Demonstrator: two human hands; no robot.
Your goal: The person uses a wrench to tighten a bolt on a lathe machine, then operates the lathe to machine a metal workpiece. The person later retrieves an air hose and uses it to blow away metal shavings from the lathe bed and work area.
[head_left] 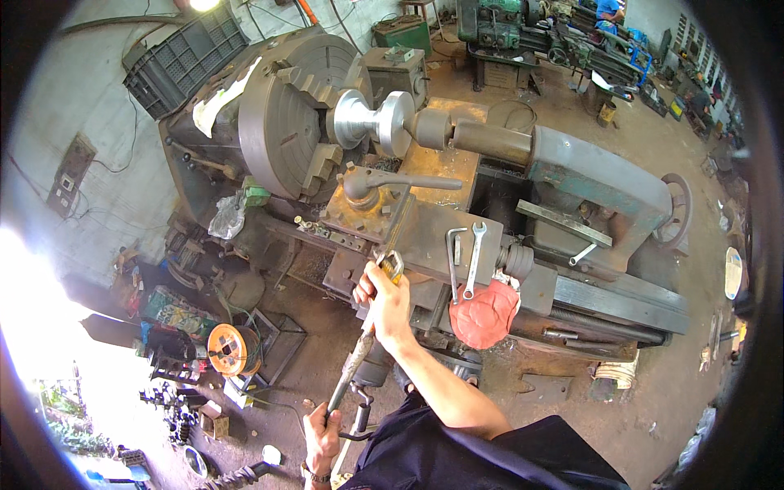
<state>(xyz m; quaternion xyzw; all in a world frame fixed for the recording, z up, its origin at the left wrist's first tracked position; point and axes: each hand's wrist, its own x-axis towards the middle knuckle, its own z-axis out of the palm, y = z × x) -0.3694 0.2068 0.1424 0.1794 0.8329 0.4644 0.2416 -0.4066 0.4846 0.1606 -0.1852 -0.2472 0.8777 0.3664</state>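
A long-handled wrench point(357, 359) with a worn yellowish head slants across the front of a big metal lathe. My right hand point(388, 309) is closed round it just below the head. Lower left, my left hand point(322, 441), with a watch on the wrist, grips the far end of the handle. The wrench head lies against or just over the edge of the lathe's tool slide point(437, 233); I cannot tell which. Behind it stands the tool post point(359, 196) with its long lever. A shiny spool-shaped workpiece point(371, 122) sits between the chuck point(286, 122) and the tailstock point(604, 175).
On the slide lie a combination spanner point(474, 261) and a hex key point(452, 265), beside a red cloth point(484, 314). Another spanner point(582, 254) rests by the tailstock. An orange cable reel point(228, 349) stands left on the floor. Another person point(608, 12) is far back near other machines.
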